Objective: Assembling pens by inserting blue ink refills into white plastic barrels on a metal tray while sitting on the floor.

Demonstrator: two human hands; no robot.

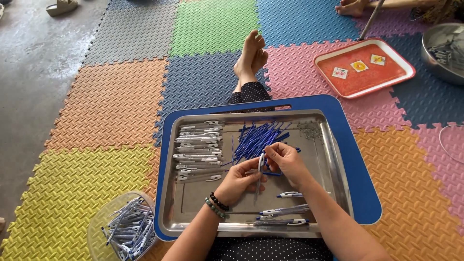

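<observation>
- Foam puzzle mats [121,101] in grey, green, blue, pink, orange and yellow cover the floor, and the person sits on them with legs stretched out.
- On the lap lies a blue lap board [360,164], and on it a shiny rectangular steel tray [193,203].
- Left hand [238,182] and right hand [286,162] meet over the tray's middle, both pinching one white pen with a blue clip [261,166], held nearly upright between the fingertips.
- Left grip: thumb and fingers pressed on the pen's lower barrel; right grip: fingertips closed on its top end.
- Behind the hands, a heap of thin blue ink refills [258,137], too many to count.
- On the tray's left, a stack of white pen barrels [199,150], roughly a dozen.
- Three finished white-and-blue pens [285,212] lie near the tray's front edge.
- One clear plastic tub of pens [126,227] stands just beside the tray, lower left.
- One orange-red tray [362,79] with three small squares sits well apart, upper right.
</observation>
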